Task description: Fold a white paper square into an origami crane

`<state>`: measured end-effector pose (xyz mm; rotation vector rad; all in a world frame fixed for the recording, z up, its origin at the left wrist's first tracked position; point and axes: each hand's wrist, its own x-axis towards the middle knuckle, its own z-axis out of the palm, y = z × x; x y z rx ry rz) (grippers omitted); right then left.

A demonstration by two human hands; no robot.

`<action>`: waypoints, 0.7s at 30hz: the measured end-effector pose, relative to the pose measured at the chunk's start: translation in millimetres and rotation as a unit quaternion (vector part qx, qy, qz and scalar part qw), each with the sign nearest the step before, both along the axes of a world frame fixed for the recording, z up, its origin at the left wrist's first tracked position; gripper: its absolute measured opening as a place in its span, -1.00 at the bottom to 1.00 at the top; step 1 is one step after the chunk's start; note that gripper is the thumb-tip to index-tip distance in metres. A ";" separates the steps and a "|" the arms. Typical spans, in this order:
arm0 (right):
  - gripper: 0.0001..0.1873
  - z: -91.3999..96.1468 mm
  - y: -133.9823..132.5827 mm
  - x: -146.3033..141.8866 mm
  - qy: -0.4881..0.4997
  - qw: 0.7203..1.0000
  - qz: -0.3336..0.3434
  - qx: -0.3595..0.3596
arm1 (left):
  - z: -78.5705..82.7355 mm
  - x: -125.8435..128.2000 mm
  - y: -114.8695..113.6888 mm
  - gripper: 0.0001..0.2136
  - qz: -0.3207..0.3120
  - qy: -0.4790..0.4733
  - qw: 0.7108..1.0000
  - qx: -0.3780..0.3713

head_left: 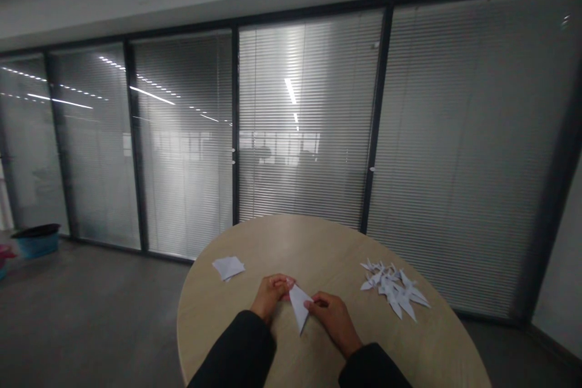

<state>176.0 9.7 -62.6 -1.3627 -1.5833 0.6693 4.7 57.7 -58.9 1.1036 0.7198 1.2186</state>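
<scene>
Our left hand (269,297) and right hand (328,320) pinch a white folded paper triangle (299,308) over the round wooden surface (313,242).

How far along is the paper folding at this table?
Done: a heap of folded paper pieces lies on the right of the round table. In hand: the left hand and right hand pinch a pointed paper fold between them. Left: a small paper pile on the table's left side; how many sheets it holds cannot be told.
</scene>
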 end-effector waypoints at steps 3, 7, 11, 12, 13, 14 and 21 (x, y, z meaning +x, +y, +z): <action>-0.69 -0.6 0.1 -0.2 -0.016 1.000 0.002 0.006 | 0.9 1.1 -0.8 -0.55 0.000 0.005 1.000 0.002; -0.71 -0.1 0.0 -0.8 -0.020 1.000 0.007 0.002 | 1.2 2.8 -1.7 -0.54 0.001 0.009 1.000 0.008; -0.72 0.8 -0.7 -0.6 -0.010 1.000 0.012 0.002 | 1.9 3.4 -3.1 -0.53 0.002 0.013 1.000 0.006; -0.72 1.1 -0.9 -0.5 -0.009 1.000 0.012 0.003 | 2.2 3.4 -3.6 -0.53 0.002 0.012 1.000 0.005; -0.72 1.4 -1.2 -0.5 -0.009 1.000 0.010 0.003 | 2.6 3.3 -4.2 -0.54 0.002 0.010 1.000 0.003; -0.72 1.8 -1.5 -0.5 -0.009 1.000 0.009 0.003 | 3.0 3.2 -4.8 -0.54 0.003 0.009 1.000 0.001; -0.73 2.5 -1.5 -0.6 -0.012 1.000 0.009 0.003 | 1.0 2.2 -3.6 -0.53 0.005 0.000 1.000 0.000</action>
